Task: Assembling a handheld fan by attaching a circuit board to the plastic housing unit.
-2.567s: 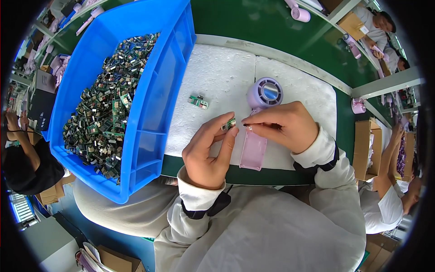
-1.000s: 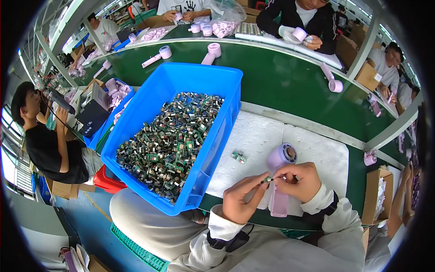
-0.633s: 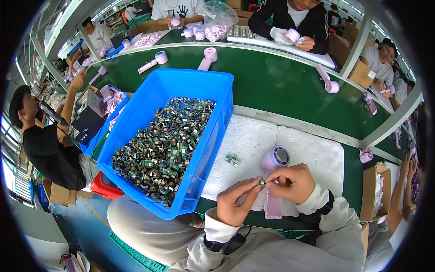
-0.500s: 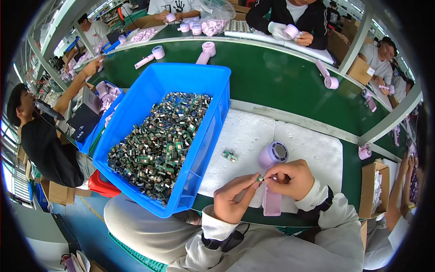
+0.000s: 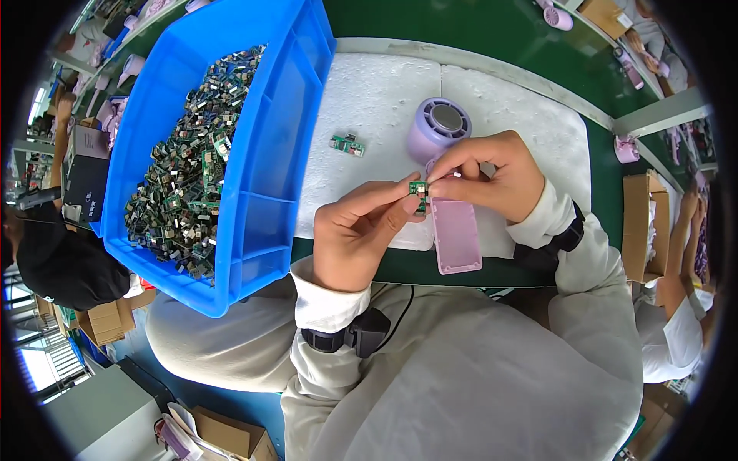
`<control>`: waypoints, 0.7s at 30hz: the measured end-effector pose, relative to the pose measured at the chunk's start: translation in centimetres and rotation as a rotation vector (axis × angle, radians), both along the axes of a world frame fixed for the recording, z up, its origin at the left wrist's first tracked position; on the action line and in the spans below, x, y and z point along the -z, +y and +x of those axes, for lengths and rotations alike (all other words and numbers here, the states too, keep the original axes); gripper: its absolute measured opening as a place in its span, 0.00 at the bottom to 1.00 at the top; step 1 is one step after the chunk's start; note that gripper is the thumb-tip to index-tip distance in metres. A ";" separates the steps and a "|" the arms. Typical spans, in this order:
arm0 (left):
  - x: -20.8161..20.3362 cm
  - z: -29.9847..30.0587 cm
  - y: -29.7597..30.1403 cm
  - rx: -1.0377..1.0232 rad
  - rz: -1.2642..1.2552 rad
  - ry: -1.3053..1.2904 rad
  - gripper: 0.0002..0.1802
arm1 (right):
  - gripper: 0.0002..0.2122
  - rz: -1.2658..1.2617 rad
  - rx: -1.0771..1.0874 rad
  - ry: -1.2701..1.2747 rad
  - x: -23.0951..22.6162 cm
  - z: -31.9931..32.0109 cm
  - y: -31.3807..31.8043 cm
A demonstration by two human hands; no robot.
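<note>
My left hand (image 5: 350, 234) pinches a small green circuit board (image 5: 419, 201) between thumb and fingertips. Against the board's upper edge, my right hand (image 5: 498, 178) is closed in a pinch; whatever lies between its fingertips is too small to make out. Just beyond both hands a lilac handheld fan (image 5: 438, 132) lies with its round grille up. Its pink handle, an open shallow shell (image 5: 457, 240), reaches toward me below the right fingers. Another green circuit board (image 5: 348, 144) rests to the left of the fan on the white foam sheet (image 5: 377, 86).
A large blue bin (image 5: 244, 223) stands on the left, heaped with small circuit boards (image 5: 181, 173). Behind the foam runs a metal rail (image 5: 384, 48), with the green belt (image 5: 461, 31) past it. A cardboard box (image 5: 642, 223) and another person's arms (image 5: 680, 246) are at the right.
The view has tilted downward, so the bin and fan sit higher in it. The circuit board in my left fingers now shows its flat face. My right hand stays pinched beside it.
</note>
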State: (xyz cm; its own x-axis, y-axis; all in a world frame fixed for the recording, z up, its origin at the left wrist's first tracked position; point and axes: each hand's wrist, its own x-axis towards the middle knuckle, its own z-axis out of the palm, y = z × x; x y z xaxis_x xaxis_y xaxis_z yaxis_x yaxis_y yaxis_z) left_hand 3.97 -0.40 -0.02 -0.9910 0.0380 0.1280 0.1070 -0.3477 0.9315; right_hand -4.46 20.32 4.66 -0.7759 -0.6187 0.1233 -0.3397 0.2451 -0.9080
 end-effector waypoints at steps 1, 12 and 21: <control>-0.1 0.1 -0.1 0.018 -0.001 -0.011 0.16 | 0.06 -0.005 -0.009 -0.010 0.2 0.1 0.1; -0.8 -0.1 0.2 0.004 -0.077 0.004 0.14 | 0.06 -0.011 -0.045 -0.027 0.5 -0.4 0.3; -0.1 0.4 0.9 -0.094 -0.104 0.028 0.15 | 0.07 -0.026 -0.033 -0.019 0.0 -0.1 -0.2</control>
State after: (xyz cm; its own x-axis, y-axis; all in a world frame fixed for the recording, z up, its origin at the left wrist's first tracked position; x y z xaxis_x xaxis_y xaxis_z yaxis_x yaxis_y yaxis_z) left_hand 4.37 0.47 0.06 -0.9870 -0.0405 0.1556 0.1608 -0.2365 0.9582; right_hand -4.58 20.17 4.65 -0.7574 -0.6409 0.1251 -0.3301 0.2104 -0.9202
